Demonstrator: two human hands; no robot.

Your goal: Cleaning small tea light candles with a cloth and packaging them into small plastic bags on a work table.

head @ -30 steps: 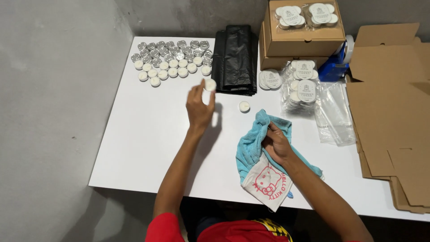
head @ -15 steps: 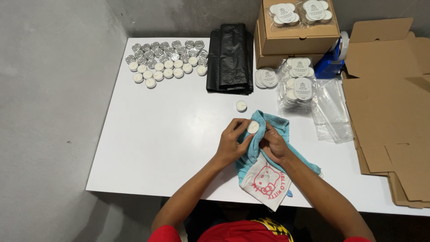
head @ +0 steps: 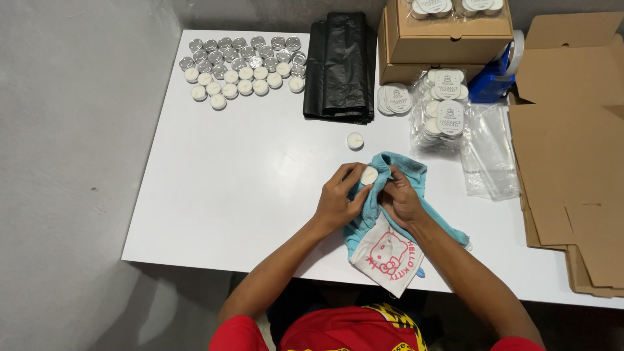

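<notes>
My left hand (head: 339, 198) holds a small white tealight candle (head: 369, 175) against a light blue cloth (head: 404, 170) with a white printed end. My right hand (head: 400, 198) grips the cloth right beside the candle, fingers folded into the fabric. Both hands meet over the middle of the white table (head: 227, 175). One loose tealight (head: 355, 141) lies just beyond the hands.
Several tealights in rows (head: 240, 68) sit at the far left. A folded black plastic bag (head: 341, 65) lies beside them. Cardboard boxes (head: 445, 36), clear packs of candles (head: 443, 107), a blue tape dispenser (head: 494, 78) and flat cardboard (head: 572, 149) fill the right side.
My left hand carried a tealight from near the far rows back to the cloth and now presses it against the fabric. My right hand stayed on the cloth.
</notes>
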